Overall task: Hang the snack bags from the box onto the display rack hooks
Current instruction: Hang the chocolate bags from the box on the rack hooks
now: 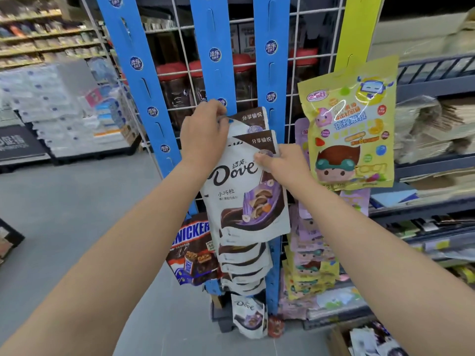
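Two white Dove snack bags overlap in front of the middle blue hanging strip [205,37] of the wire display rack. My left hand [204,132] pinches the top left corner of the rear Dove bag [253,119] against the strip. My right hand [281,163] grips the upper right part of the front Dove bag [244,196]. Below them several more Dove bags [244,265] hang in an overlapping column. The box [370,340] with loose bags shows at the bottom right corner.
A Snickers bag [195,253] hangs low on the left of the Dove column. A yellow children's snack bag [352,124] hangs on the yellow strip at right, above several purple and yellow bags [311,265]. Store shelves stand at both sides, with grey floor at left.
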Available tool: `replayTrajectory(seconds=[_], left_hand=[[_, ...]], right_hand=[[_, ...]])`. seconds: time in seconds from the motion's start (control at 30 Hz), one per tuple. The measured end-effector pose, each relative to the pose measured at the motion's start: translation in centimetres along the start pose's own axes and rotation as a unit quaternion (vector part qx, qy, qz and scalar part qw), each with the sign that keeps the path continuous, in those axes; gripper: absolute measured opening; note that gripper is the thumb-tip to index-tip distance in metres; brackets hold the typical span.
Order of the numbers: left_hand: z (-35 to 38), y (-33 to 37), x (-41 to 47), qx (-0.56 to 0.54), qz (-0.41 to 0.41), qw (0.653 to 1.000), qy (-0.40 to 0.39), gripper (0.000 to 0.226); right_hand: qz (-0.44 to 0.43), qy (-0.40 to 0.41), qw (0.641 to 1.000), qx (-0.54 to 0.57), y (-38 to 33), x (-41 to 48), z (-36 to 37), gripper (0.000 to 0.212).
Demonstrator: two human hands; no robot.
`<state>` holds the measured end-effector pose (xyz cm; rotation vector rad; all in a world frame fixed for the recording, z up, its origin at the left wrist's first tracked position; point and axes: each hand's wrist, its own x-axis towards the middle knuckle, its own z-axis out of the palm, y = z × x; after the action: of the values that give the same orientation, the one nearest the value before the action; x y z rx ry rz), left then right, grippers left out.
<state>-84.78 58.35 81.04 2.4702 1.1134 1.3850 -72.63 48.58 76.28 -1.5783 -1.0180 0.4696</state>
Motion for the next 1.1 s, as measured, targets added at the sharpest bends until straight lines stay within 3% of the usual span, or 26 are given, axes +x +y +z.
replayTrajectory(seconds=[0.13, 0.3, 0.5, 0.7, 0.9, 0.97, 1.1], left_hand=[[0.4, 0.0, 0.3, 0.023, -0.015, 1.0, 0.0, 0.015], [0.3, 0.6, 1.2, 0.038, -0.08, 0.996, -0.015, 0.015], [-0.4, 0.3, 1.3, 0.012, -0.126, 0.99, -0.053, 0.023], [-1.6, 0.5, 2.8, -0.066, -0.24, 0.96, -0.126, 0.043], [-0.4, 1.4, 1.5, 0.019, -0.213, 0.975, -0.063, 0.025], [0.1, 1.6, 1.1, 0.02, -0.201, 0.979, -0.027, 0.014], [1.0, 1.0, 0.1, -0.011, -0.166, 0.985, 0.045, 0.017]], right_hand=[[0.019, 0.008, 1.0, 0.023, 0.0, 0.2, -0.3, 0.029], [0.03, 0.019, 0.999, 0.029, -0.5, -0.1, -0.5, 0.031], [0.044, 0.003, 0.999, 0.029, -0.9, -0.1, -0.5, 0.009], [0.051, 0.016, 0.998, 0.022, -1.4, 0.3, -0.5, 0.021], [0.064, 0.024, 0.997, 0.02, -1.6, 0.4, -0.1, 0.031], [0.072, 0.021, 0.997, 0.022, -1.3, 0.4, 0.2, 0.022], [0.087, 0.012, 0.996, 0.016, -0.7, -0.1, 0.6, 0.014]])
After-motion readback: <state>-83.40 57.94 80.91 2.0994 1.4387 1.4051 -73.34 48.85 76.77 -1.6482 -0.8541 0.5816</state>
